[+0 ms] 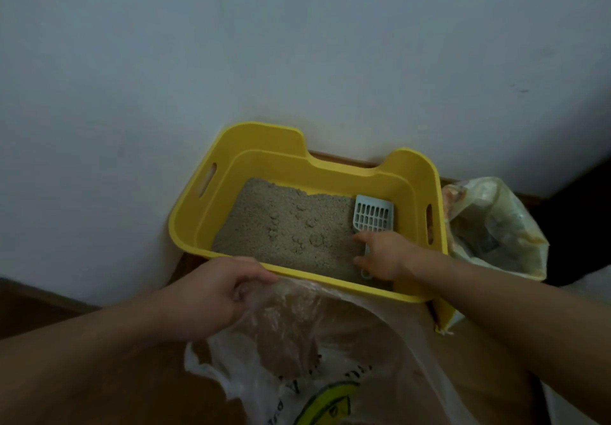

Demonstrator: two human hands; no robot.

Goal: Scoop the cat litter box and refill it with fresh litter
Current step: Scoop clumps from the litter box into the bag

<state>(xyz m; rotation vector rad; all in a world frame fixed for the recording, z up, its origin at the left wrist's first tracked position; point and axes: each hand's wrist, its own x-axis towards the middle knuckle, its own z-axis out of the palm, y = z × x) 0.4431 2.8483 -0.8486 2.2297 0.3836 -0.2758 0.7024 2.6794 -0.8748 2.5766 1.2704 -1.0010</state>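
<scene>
A yellow litter box [264, 163] stands against the wall, filled with grey-beige litter [284, 226] that has several clumps in the middle. A pale grey slotted scoop [373, 214] lies on the litter at the box's right side. My right hand [380, 256] is inside the box with its fingers around the scoop's handle. My left hand [215, 292] grips the rim of a clear plastic bag [314, 342] just in front of the box's near edge; the bag hangs open below.
A second, crumpled plastic bag [496, 226] with contents stands to the right of the box. The white wall [297, 61] rises directly behind the box. Brown wooden floor [43, 305] shows at the left.
</scene>
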